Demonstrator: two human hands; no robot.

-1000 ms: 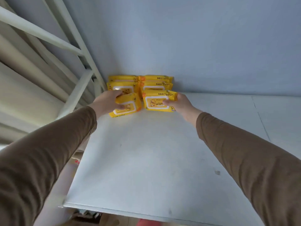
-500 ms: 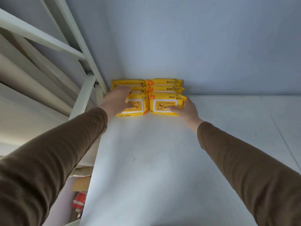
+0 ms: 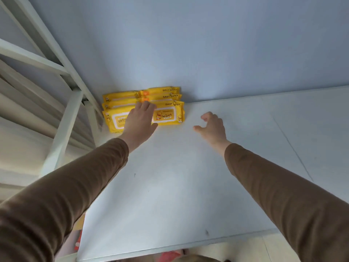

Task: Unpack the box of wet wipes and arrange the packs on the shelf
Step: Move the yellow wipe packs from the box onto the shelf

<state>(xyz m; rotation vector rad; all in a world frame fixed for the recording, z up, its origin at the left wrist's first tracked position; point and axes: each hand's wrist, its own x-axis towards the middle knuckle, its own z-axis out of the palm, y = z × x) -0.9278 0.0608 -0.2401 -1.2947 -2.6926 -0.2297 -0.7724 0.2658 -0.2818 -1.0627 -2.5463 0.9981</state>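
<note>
Several yellow baby-wipe packs (image 3: 166,115) lie in two side-by-side stacks in the back left corner of the white shelf (image 3: 179,182), against the blue wall. My left hand (image 3: 140,120) lies flat on top of the front packs, fingers straight, covering the seam between the two stacks. My right hand (image 3: 212,126) hovers over the bare shelf to the right of the packs, fingers loosely curled and holding nothing.
A white metal shelf frame (image 3: 62,125) with diagonal bars rises at the left. The blue wall (image 3: 207,44) closes the back. Below the shelf's front edge, something red (image 3: 170,255) shows on a lower level.
My right hand has let go of the right front pack and pulled away to the right. My left hand has slid rightward onto the middle of the front packs.
</note>
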